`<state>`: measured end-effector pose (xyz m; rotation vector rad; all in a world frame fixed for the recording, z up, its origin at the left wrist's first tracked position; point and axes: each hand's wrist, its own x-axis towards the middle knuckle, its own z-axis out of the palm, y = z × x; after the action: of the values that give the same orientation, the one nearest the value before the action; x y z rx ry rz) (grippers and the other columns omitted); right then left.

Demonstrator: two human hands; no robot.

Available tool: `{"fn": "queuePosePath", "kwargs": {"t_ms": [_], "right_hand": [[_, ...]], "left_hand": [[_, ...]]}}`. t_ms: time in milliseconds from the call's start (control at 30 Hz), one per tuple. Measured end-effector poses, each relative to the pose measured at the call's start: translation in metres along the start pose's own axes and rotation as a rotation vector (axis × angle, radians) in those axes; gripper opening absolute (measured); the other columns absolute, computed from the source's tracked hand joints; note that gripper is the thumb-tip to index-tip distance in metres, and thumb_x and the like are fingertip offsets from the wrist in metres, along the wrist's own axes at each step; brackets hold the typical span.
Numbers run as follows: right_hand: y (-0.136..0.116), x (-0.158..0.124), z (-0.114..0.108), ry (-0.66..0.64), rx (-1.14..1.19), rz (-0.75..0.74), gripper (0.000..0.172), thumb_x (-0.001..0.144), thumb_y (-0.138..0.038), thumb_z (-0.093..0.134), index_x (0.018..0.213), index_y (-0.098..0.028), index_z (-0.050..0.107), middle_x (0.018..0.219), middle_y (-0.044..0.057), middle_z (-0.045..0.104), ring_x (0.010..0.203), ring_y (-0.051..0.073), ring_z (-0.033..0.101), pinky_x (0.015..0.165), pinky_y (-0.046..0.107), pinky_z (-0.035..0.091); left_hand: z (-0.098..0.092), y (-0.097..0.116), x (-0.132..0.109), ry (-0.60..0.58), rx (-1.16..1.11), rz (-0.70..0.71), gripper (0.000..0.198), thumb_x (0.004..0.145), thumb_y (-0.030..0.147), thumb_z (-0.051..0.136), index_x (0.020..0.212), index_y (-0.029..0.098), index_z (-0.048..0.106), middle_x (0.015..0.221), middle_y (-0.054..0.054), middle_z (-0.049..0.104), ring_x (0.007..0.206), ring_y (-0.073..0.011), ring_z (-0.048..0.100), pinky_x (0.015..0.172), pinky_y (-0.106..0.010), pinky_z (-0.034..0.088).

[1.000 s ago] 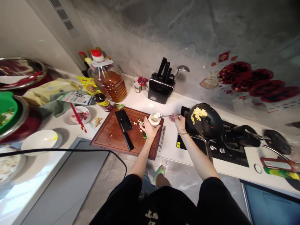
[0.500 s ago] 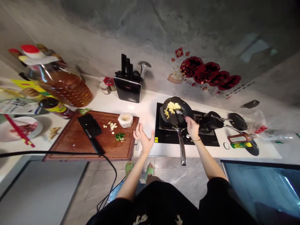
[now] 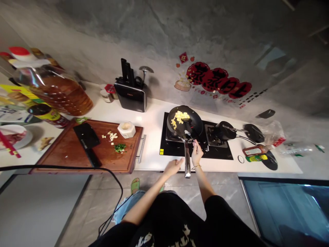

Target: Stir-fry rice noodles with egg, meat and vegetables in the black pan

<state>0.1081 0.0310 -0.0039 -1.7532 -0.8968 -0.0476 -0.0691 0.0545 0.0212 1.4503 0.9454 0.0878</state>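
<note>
A black frying pan (image 3: 197, 124) with yellow scrambled egg (image 3: 179, 117) stands on the black hob (image 3: 177, 149). Its long metal handle (image 3: 186, 160) points toward me. My right hand (image 3: 196, 153) is closed on a small metal spoon (image 3: 189, 133) held over the pan's near rim. My left hand (image 3: 173, 167) reaches in just left of the handle's end, fingers loosely spread, holding nothing. A small white bowl (image 3: 126, 129) sits on the wooden cutting board (image 3: 77, 154).
On the board lie a black cleaver (image 3: 86, 140), chopped garlic (image 3: 110, 136) and green onion (image 3: 120, 148). A large oil jug (image 3: 55, 89) and a sauce bottle (image 3: 47, 114) stand left. A knife block (image 3: 130, 96) is at the wall. Lids and bottles lie right of the hob.
My left hand let go of the white bowl and moved right toward the pan handle. My right hand carried the spoon from the bowl over the pan, then back to the near rim.
</note>
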Motion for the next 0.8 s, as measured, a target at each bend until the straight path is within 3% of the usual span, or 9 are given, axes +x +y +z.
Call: {"fn": "queuePosePath", "kwargs": {"t_ms": [67, 100, 233, 467, 600, 633, 700, 800], "right_hand": [[0.007, -0.005, 0.002, 0.004, 0.035, 0.069, 0.045, 0.09, -0.041, 0.04, 0.12, -0.012, 0.058, 0.114, 0.012, 0.065, 0.097, 0.019, 0.064, 0.091, 0.037, 0.049], [0.01, -0.007, 0.002, 0.002, 0.048, 0.09, 0.046, 0.09, -0.042, 0.041, 0.119, -0.012, 0.059, 0.113, 0.012, 0.065, 0.097, 0.019, 0.064, 0.091, 0.037, 0.049], [0.012, -0.006, 0.0, -0.007, 0.091, 0.088, 0.045, 0.09, -0.041, 0.041, 0.12, -0.012, 0.059, 0.112, 0.012, 0.066, 0.098, 0.019, 0.064, 0.092, 0.037, 0.049], [0.001, 0.014, -0.004, -0.047, 0.059, -0.082, 0.039, 0.089, -0.039, 0.044, 0.114, -0.015, 0.063, 0.111, 0.011, 0.067, 0.097, 0.019, 0.065, 0.09, 0.035, 0.05], [-0.009, 0.025, -0.007, -0.092, 0.033, -0.131, 0.037, 0.088, -0.038, 0.047, 0.111, -0.016, 0.065, 0.106, 0.01, 0.068, 0.094, 0.019, 0.066, 0.089, 0.036, 0.051], [-0.012, 0.028, -0.007, -0.094, 0.051, -0.123, 0.037, 0.088, -0.039, 0.048, 0.11, -0.016, 0.065, 0.106, 0.01, 0.068, 0.094, 0.019, 0.066, 0.089, 0.036, 0.051], [-0.02, 0.036, -0.007, -0.051, 0.138, -0.062, 0.039, 0.086, -0.04, 0.049, 0.11, -0.014, 0.065, 0.104, 0.011, 0.069, 0.093, 0.02, 0.066, 0.089, 0.037, 0.051], [-0.031, 0.06, -0.012, 0.109, 0.362, 0.122, 0.043, 0.084, -0.043, 0.051, 0.107, -0.009, 0.064, 0.094, 0.011, 0.07, 0.087, 0.02, 0.067, 0.088, 0.04, 0.052]], "left_hand": [[0.024, -0.003, -0.002, -0.223, -0.209, -0.103, 0.072, 0.074, 0.077, 0.027, 0.076, 0.013, 0.06, 0.066, -0.009, 0.066, 0.061, -0.0203, 0.065, 0.054, -0.028, 0.047], [0.033, -0.004, -0.004, -0.259, -0.298, -0.121, 0.075, 0.072, 0.079, 0.026, 0.076, 0.012, 0.06, 0.066, -0.009, 0.066, 0.057, -0.0192, 0.064, 0.05, -0.027, 0.045], [0.052, -0.003, -0.007, -0.187, -0.408, -0.09, 0.08, 0.068, 0.082, 0.027, 0.071, 0.01, 0.061, 0.061, -0.01, 0.064, 0.047, -0.0156, 0.059, 0.042, -0.024, 0.041], [0.052, -0.001, -0.005, -0.146, -0.346, -0.084, 0.08, 0.069, 0.081, 0.027, 0.066, 0.008, 0.06, 0.06, -0.012, 0.064, 0.043, -0.0147, 0.057, 0.04, -0.025, 0.041], [0.049, 0.003, -0.01, -0.149, -0.224, -0.086, 0.076, 0.08, 0.072, 0.018, 0.067, 0.01, 0.059, 0.064, -0.013, 0.066, 0.047, -0.0157, 0.06, 0.046, -0.026, 0.044], [0.047, 0.006, -0.013, -0.115, -0.121, -0.076, 0.073, 0.083, 0.068, 0.017, 0.068, 0.01, 0.059, 0.064, -0.013, 0.066, 0.05, -0.0164, 0.061, 0.049, -0.027, 0.045], [0.039, 0.014, -0.02, 0.069, 0.174, 0.008, 0.064, 0.088, 0.059, 0.021, 0.071, 0.011, 0.06, 0.065, -0.012, 0.065, 0.058, -0.0184, 0.063, 0.057, -0.029, 0.047], [0.028, 0.036, -0.022, 0.408, 0.599, 0.308, 0.04, 0.092, 0.041, 0.034, 0.084, 0.013, 0.061, 0.077, -0.012, 0.066, 0.077, -0.0209, 0.062, 0.072, -0.032, 0.046]]}}
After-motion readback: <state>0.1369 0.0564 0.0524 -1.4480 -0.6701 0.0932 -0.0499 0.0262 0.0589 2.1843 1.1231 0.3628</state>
